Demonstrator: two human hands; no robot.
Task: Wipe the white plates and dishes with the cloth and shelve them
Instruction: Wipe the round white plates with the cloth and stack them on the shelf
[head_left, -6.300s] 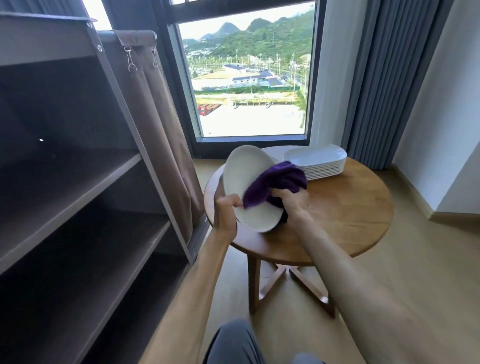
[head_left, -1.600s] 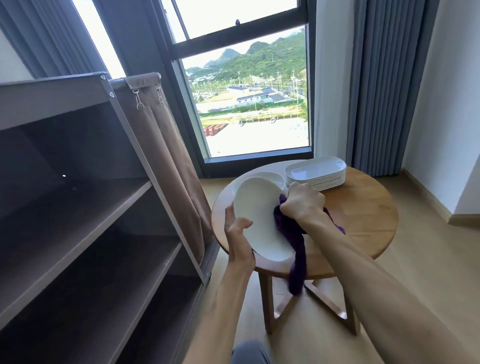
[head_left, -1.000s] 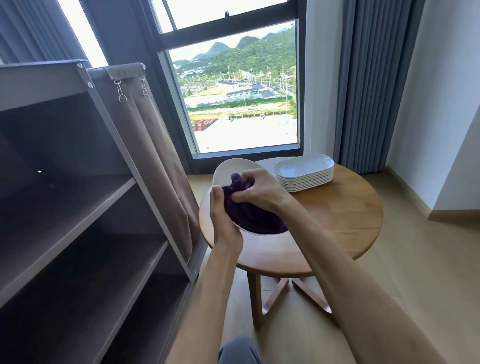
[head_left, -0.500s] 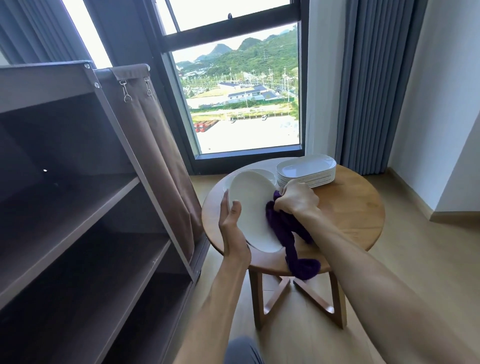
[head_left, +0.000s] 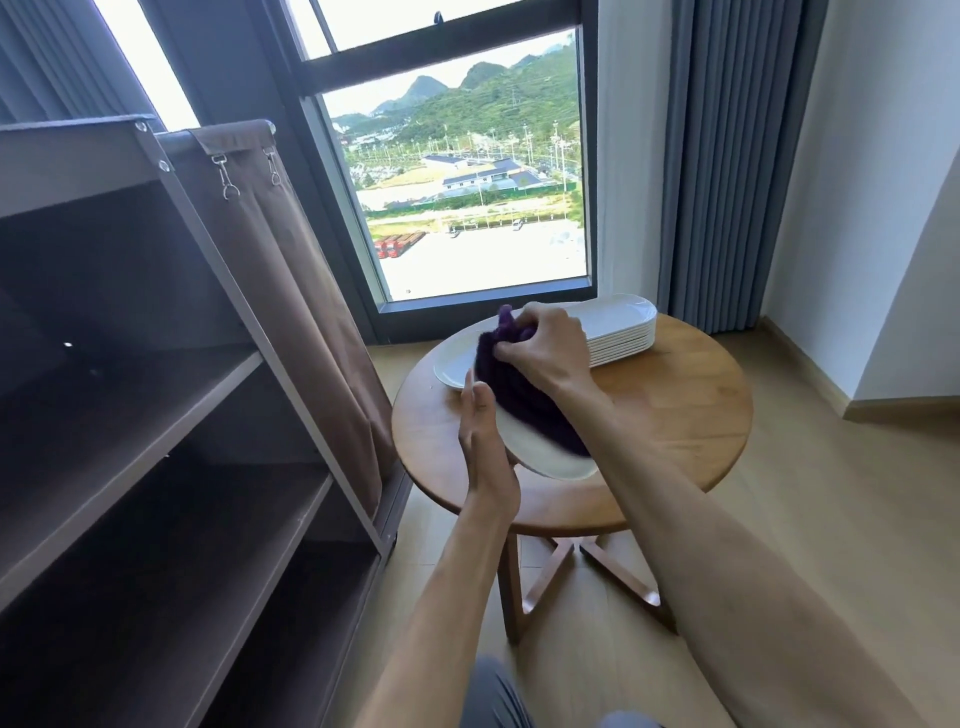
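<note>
The left hand held a white plate tipped up, fingers straight against its edge. The right hand squeezed a purple cloth on the plate. Just past the right hand sat a stack of dishes on the round table.

A: Where does the view look from?
B: From the person's head, forward and down along both forearms, close over the hands.
A: What does it face?
B: A round wooden table just ahead, the window behind it, a dark shelf unit along the left edge.
A: Any second view?
B: No, this wide-angle one alone; straight edges bend near its borders.
</note>
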